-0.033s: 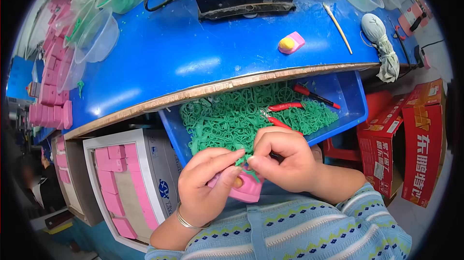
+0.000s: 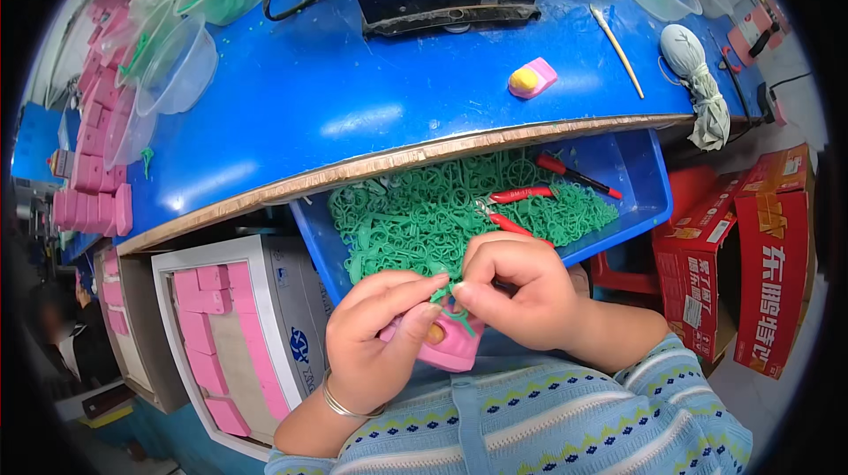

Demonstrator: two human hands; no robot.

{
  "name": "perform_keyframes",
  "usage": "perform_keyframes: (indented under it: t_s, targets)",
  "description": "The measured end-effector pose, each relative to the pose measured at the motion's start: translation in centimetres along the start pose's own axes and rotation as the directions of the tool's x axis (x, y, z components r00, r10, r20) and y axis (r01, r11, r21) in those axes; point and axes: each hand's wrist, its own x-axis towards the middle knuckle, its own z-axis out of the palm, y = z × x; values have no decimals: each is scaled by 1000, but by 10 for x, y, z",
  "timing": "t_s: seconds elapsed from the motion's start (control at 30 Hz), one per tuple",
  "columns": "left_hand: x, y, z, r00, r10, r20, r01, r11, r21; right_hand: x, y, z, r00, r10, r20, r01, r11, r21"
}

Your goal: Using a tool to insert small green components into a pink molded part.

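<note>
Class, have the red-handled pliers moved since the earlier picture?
No. Judged against the blue tray, the red-handled pliers lie in the same place, pointing the same way.

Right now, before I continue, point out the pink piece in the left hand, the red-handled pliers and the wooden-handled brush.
Pink piece [image 2: 454,354]: head view, on its exposed pink side.
Red-handled pliers [image 2: 520,195]: head view, on the upper handle.
Wooden-handled brush [image 2: 619,52]: head view, mid-handle.
</note>
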Motion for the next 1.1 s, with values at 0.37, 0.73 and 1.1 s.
perform_keyframes:
  t_s: [0.37,0.73,1.1]
  targets:
    - [-3,-4,1,980,-196,-26,175,921,-348,-2,-2,5,978,200,55,-207,925,318]
    - [-5,-7,1,939,-344,4,305,827,-471,4,-7,3,962,-271,36,267,900,-343]
    - [-1,-7,2,960,-277,-30,230,847,-479,7,-2,3,923,-385,18,359,842,-402]
